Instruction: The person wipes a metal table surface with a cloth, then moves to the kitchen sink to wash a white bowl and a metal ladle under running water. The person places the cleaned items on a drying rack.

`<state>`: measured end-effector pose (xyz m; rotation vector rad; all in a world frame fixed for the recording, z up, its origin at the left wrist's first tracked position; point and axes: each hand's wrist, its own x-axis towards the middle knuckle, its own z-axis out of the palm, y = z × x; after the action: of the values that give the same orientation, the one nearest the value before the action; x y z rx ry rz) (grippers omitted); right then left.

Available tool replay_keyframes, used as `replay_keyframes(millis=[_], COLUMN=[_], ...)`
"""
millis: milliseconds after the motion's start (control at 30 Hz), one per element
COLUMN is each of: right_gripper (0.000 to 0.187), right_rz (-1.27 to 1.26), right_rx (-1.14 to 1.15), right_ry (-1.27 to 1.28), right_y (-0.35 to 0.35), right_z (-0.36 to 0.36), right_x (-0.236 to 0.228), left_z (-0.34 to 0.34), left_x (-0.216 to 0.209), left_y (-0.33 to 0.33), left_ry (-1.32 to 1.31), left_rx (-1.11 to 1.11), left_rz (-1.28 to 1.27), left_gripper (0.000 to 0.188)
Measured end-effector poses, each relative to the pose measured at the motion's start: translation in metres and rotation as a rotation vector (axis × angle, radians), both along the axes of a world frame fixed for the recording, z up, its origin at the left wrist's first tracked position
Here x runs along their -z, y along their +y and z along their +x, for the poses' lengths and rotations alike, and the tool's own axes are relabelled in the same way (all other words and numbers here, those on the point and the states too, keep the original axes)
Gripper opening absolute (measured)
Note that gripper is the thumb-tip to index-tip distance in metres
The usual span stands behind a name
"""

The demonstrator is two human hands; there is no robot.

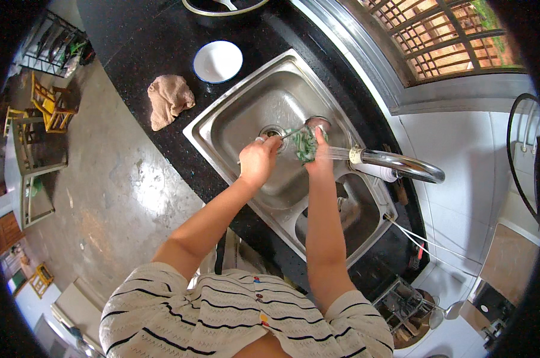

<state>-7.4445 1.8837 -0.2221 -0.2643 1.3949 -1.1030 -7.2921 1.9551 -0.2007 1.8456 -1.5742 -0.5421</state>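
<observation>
glass (306, 144) gripped in right hand (321, 160) fingers | left hand (258, 160) fingers closed on utensil, just left | faucet (401, 165) stream from right

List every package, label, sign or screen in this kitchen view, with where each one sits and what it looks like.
None can be made out. The view shows only a steel sink, a chrome tap, a white bowl and a beige cloth on the black counter. The left hand and right hand hold a green-and-white scrubbing pad and a utensil over the basin.
</observation>
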Motion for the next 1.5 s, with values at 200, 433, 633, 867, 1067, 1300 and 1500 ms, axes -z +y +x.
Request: replay_keyframes(millis=[200,433,633,867,1067,1300,1500], right_gripper=[0.038,0.02,0.04,0.05,0.026,0.036,0.03], right_rz=[0.039,-0.027,-0.103,-0.273,-0.472,-0.305,-0.384], right_rx=[0.052,0.056,0.119,0.293,-0.069,-0.182,-0.086], right_ry=[-0.559,-0.498,-0.067,-0.031,0.397,0.609,0.385], right_y=[-0.001,-0.008,-0.011,0.003,0.041,0.056,0.047], right_z=[-0.002,-0.006,0.007,0.016,0.034,-0.009,-0.025], right_x=[-0.046,-0.028,-0.035,-0.025,-0.025,-0.012,-0.039], left_z=[0.015,0.024,0.014,-0.017,-0.023,-0.027,-0.05], left_x=[0.007,0.008,-0.004,-0.011,0.0,0.004,0.03], left_y=[-0.002,-0.005,0.007,0.011,-0.011,-0.019,0.013], left_ry=[-0.093,0.033,0.242,0.556,0.642,0.789,1.03], left_rx=[0.141,0.195,0.173,0.128,-0.024,0.157,0.189], left_rz=[-0.199,-0.197,-0.197,-0.025,0.006,0.332,0.513], left_gripper=[0.046,0.054,0.04,0.03,0.025,0.019,0.02])
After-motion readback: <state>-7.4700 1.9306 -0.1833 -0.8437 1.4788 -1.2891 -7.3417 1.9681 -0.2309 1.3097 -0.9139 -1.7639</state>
